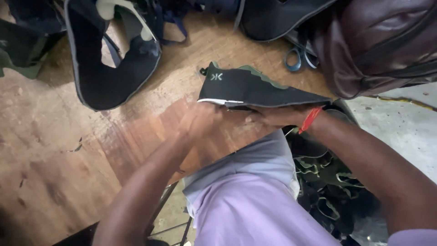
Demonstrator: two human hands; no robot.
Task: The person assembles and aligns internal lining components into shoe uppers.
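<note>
**Two hands hold a dark shoe upper over a wooden bench**

Head view: the person's left hand [200, 119] is blurred under the near, white-edged corner of a black shoe upper [248, 87] with green trim along its top edge. Its fingers seem to press against the underside, but the blur hides whether they are spread or pinching. The right hand [277, 115], with a red band [311, 119] at the wrist, lies under the piece's long pointed end; its fingers are curled close together, gripping the lower edge. The upper is held just above the worn wooden bench [68, 150], near its right edge.

Further back on the bench lies a larger black cut panel with grey edging [107, 77]. Blue-handled scissors [296, 57] lie beside a dark brown bag [382, 45] at the right. Below the right forearm, a heap of black and green cut pieces [327, 182] sits beside the person's lilac clothing [246, 200].
</note>
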